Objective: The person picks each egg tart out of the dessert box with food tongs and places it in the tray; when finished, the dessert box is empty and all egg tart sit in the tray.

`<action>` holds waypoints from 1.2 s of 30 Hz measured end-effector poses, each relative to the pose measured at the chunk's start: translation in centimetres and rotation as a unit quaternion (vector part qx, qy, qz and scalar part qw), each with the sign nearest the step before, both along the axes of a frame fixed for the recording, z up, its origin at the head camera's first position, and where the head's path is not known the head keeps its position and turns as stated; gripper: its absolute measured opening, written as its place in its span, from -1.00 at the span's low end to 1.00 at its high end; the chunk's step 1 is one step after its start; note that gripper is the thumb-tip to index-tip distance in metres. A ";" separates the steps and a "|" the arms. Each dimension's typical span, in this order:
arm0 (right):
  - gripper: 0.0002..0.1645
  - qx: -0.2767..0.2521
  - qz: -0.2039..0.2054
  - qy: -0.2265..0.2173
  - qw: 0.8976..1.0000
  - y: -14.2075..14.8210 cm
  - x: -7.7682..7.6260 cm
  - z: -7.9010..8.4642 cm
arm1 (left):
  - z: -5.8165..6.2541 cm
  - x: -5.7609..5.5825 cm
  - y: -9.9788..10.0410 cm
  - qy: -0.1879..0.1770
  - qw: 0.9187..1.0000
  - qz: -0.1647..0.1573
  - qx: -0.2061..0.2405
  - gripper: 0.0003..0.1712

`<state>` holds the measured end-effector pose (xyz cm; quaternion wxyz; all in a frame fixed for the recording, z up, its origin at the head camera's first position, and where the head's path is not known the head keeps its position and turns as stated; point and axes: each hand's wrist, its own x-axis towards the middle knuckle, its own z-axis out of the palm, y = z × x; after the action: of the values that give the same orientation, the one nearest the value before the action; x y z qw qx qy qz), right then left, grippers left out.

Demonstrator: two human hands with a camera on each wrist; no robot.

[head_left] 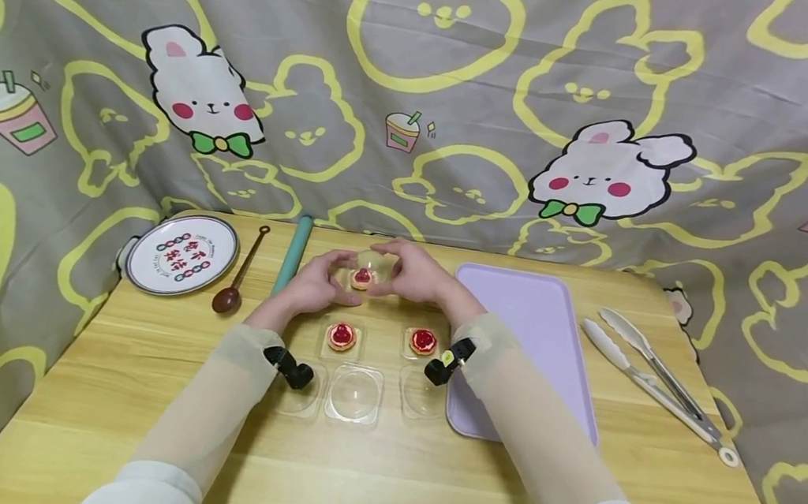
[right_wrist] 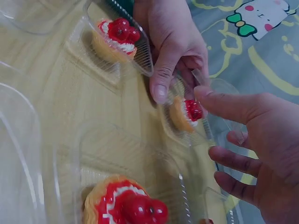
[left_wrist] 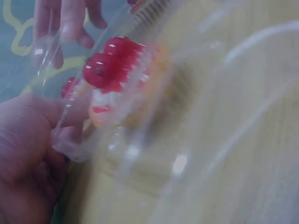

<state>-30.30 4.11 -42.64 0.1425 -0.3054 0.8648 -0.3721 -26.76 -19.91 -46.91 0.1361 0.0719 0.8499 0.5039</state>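
Note:
At the back of the table, both hands are around a clear plastic box holding a small red-topped tart (head_left: 361, 279). My left hand (head_left: 312, 280) pinches the box's left side, its thumb (right_wrist: 161, 88) along the near edge. On the right, my right hand (head_left: 416, 273) holds the raised clear lid (head_left: 372, 261) between thumb and fingers. Closer to me, a second tart (head_left: 342, 336) and a third tart (head_left: 423, 341) sit in clear boxes. Open clear plastic halves, one in the middle (head_left: 355, 393), lie in front of them, partly hidden by the wrists.
A lilac tray (head_left: 546, 350) lies right of the boxes, partly under the right forearm. Beyond it are metal tongs (head_left: 657, 383). On the left are a white plate (head_left: 179, 286), a brown ladle (head_left: 228, 299) and a green rod (head_left: 295, 253). A patterned curtain (head_left: 457, 114) borders the table.

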 end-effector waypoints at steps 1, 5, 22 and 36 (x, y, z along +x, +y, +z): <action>0.02 -0.003 -0.001 0.000 1.000 0.1 0.2 0.2 | 0.1 0.1 -0.2 -0.002 1.000 -0.005 -0.001 0.12; 0.00 -0.016 0.005 0.003 1.000 0.7 1.1 1.0 | 0.6 0.4 -0.9 0.005 0.999 -0.024 -0.023 0.16; 0.05 -0.143 0.033 0.001 0.989 4.2 5.5 4.1 | 6.3 5.7 0.4 0.117 0.987 -0.099 0.049 0.07; -0.06 -0.226 -0.002 -0.046 0.973 6.4 9.9 4.4 | 6.8 9.5 3.1 0.170 0.977 -0.061 0.115 -0.14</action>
<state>-20.37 10.53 -38.21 0.1091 -0.3105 0.7513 -0.5720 -17.28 -16.82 -40.15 0.0113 0.2231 0.7909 0.5697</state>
